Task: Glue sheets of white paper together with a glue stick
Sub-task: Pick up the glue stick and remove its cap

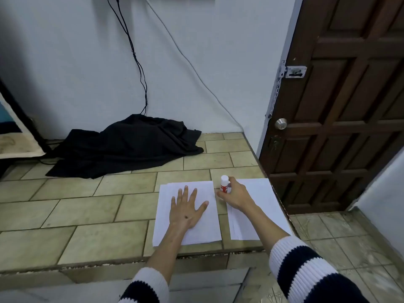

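Note:
Two piles of white paper lie side by side on the tiled counter. My left hand [188, 207] presses flat, fingers spread, on the left pile of white sheets [207, 228]. The right pile of white sheets [260, 193] lies by the counter's right edge, partly under my right forearm. Between the piles stands a glue stick [224, 183], white-capped with a red and white label, upright on the tiles. My right hand [235, 194] grips its body from the right side.
A crumpled black cloth [129, 145] lies at the back of the tiled counter [87, 204], with cables hanging down the wall above it. The counter's right edge drops to the floor beside a brown wooden door [349, 106]. The front edge is near my sleeves.

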